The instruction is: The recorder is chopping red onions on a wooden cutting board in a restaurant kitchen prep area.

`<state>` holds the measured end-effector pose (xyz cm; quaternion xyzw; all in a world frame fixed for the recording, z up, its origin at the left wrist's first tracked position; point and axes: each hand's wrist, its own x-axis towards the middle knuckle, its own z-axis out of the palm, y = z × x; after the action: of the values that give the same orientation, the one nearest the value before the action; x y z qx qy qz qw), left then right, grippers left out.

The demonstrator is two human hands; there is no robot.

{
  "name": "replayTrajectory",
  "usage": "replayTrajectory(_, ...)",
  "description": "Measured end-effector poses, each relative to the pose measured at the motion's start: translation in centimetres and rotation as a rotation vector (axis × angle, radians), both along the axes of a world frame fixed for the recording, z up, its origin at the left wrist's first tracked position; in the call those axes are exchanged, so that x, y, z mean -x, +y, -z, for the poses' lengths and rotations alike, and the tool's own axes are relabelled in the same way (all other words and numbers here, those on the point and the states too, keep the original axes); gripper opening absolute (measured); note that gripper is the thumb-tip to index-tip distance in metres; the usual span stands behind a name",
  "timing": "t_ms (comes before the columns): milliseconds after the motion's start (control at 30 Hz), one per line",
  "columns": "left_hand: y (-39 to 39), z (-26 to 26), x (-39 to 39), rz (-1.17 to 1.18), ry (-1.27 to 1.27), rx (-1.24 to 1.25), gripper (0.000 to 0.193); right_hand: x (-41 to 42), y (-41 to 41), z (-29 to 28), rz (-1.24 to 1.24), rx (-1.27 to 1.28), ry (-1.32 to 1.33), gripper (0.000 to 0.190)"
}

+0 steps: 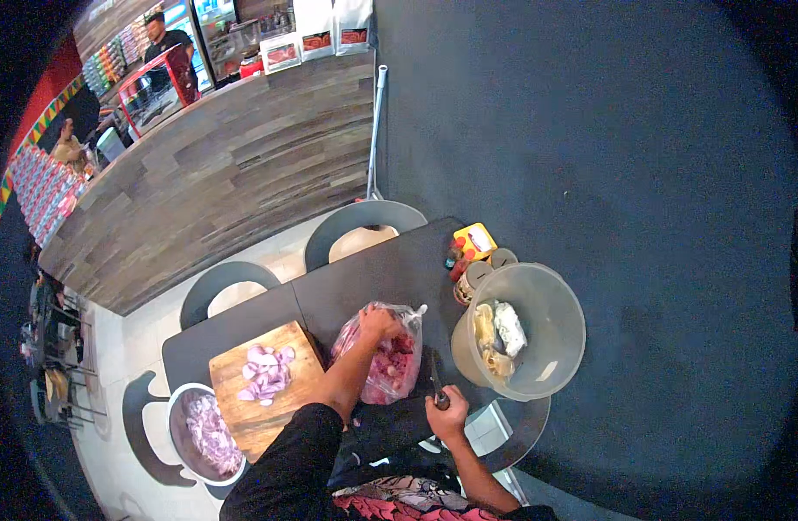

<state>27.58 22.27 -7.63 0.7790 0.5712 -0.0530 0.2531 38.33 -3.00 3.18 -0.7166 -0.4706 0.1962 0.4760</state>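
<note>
My left hand (379, 322) reaches into the top of a clear plastic bag (399, 384) of red onions, its fingertips partly hidden among the contents. Whether it grips anything is not visible. In my right hand (447, 413) is a knife (442, 398) held by its dark handle, the blade pointing away from me beside the bag. Left of the bag, a wooden cutting board (294, 384) carries a pile of cut onion pieces (266, 374). A round bowl (172, 417) at the board's left corner holds many sliced onions (213, 436).
A large translucent bucket (555, 358) with wrapped items (508, 325) inside stands at the right end of the dark table (347, 280). Behind it are jars (480, 272) and a yellow container (475, 241). Chairs (366, 218) line the far side. Beyond a wood-panelled counter (242, 150) are two people.
</note>
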Motion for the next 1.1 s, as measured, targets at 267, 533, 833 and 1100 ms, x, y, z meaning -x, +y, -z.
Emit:
replayTrajectory(267, -0.6, -1.8, -2.0, -0.057, 0.063, 0.052, 0.065, -0.5, 0.1, 1.5, 0.019, 0.011, -0.008, 0.025)
replayTrajectory(533, -0.8, 0.1, -1.7, -0.119, 0.023, 0.014, 0.075, -1.8, -0.1, 2.6, 0.05, -0.012, -0.021, 0.028)
replayTrajectory(833, -0.9, -0.4, -1.9, -0.177, -0.082, 0.084, 0.072, -1.5, -0.7, 2.0, 0.065, 0.061, 0.062, 0.029)
replayTrajectory(1100, -1.5, -1.0, -2.4, -0.041, 0.073, 0.1, 0.064, -2.0, -2.0, 3.6, 0.055, 0.041, 0.042, 0.029)
